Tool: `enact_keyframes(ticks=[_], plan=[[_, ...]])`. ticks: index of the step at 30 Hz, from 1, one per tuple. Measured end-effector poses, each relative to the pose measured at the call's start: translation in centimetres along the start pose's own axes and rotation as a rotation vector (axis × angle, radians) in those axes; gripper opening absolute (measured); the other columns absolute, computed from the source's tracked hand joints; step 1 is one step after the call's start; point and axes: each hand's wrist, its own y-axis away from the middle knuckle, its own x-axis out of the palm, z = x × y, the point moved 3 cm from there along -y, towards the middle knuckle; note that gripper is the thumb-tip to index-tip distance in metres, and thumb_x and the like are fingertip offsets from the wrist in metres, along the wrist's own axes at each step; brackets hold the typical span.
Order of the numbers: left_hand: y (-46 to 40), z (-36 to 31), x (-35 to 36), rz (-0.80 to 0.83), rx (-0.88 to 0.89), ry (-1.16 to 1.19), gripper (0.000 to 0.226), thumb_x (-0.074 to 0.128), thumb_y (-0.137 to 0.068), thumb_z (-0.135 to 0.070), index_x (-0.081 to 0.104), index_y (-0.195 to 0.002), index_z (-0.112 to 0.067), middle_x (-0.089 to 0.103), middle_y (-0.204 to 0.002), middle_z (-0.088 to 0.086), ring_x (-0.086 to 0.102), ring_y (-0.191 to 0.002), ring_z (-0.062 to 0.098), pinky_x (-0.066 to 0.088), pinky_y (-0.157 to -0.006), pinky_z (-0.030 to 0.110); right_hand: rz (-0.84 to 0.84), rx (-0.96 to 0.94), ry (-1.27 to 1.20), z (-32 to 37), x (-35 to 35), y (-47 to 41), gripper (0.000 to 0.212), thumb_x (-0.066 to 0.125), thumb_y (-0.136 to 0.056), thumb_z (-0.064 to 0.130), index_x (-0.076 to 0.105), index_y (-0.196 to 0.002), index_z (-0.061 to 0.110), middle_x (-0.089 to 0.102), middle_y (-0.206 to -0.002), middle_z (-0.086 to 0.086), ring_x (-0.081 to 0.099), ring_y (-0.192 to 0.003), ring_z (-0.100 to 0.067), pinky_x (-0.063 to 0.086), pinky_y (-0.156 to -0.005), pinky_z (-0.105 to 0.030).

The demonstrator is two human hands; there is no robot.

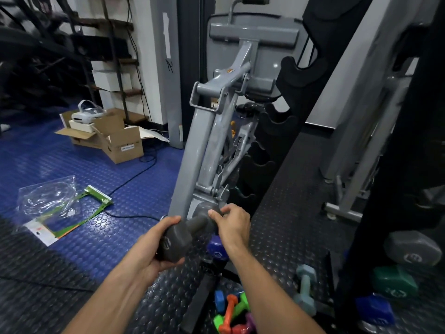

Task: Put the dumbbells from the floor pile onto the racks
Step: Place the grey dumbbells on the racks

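Observation:
I hold a dark grey dumbbell (185, 233) in the air in front of me. My left hand (154, 247) grips its near head from the left and below. My right hand (232, 224) curls over its far head. Under my right wrist shows a purple dumbbell head (216, 250). A floor pile of small dumbbells (231, 312), orange, green, blue and purple, lies between my forearms. A black rack (272, 121) with scalloped cradles rises just behind the held dumbbell. At the right, a rack holds a grey (413, 247), a green (395, 282) and a blue dumbbell (375, 309).
A grey machine frame (204, 131) leans up right beyond my hands. A pale teal dumbbell (305, 288) stands on the black studded mat. On the blue floor lie plastic packaging (57, 206), open cardboard boxes (108, 133) and a black cable (134, 179).

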Motion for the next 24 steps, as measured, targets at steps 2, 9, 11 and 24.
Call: enact_keyframes(ticks=[2, 9, 11, 24], plan=[[0.1, -0.2, 0.5, 0.008, 0.003, 0.076, 0.044, 0.086, -0.070, -0.036, 0.073, -0.103, -0.012, 0.070, -0.089, 0.013, 0.065, -0.081, 0.028, 0.059, -0.064, 0.043, -0.012, -0.029, -0.022, 0.5, -0.3, -0.6, 0.026, 0.081, -0.085, 0.043, 0.075, -0.099, 0.022, 0.072, -0.093, 0.006, 0.068, -0.087, -0.013, 0.058, -0.086, -0.036], [-1.3, -1.9, 3.4, -0.025, 0.100, 0.233, 0.031, 0.081, -0.081, -0.032, 0.074, -0.103, -0.011, 0.073, -0.098, 0.014, 0.069, -0.092, 0.029, 0.062, -0.078, 0.050, -0.012, 0.018, -0.153, -0.3, -2.8, -2.3, 0.012, 0.068, -0.094, 0.022, 0.080, -0.093, 0.023, 0.075, -0.083, 0.012, 0.069, -0.079, -0.006, 0.056, -0.079, -0.029], [-1.8, -3.0, 4.9, -0.013, 0.151, 0.268, 0.025, 0.079, -0.084, -0.030, 0.074, -0.100, -0.011, 0.073, -0.093, 0.012, 0.069, -0.092, 0.027, 0.060, -0.081, 0.050, -0.004, 0.046, -0.171, -1.1, -3.1, -2.4, 0.014, 0.066, -0.097, 0.023, 0.079, -0.093, 0.025, 0.074, -0.084, 0.012, 0.069, -0.080, -0.006, 0.059, -0.079, -0.031], [-7.8, -3.7, 13.6, 0.001, 0.265, 0.291, 0.061, 0.088, -0.076, -0.026, 0.058, -0.123, -0.003, 0.074, -0.102, 0.019, 0.073, -0.083, 0.029, 0.059, -0.057, 0.036, 0.037, 0.100, -0.221, -3.4, -4.4, -3.3, 0.021, 0.059, -0.103, 0.026, 0.077, -0.092, 0.030, 0.074, -0.090, 0.011, 0.070, -0.087, -0.008, 0.058, -0.082, -0.032]])
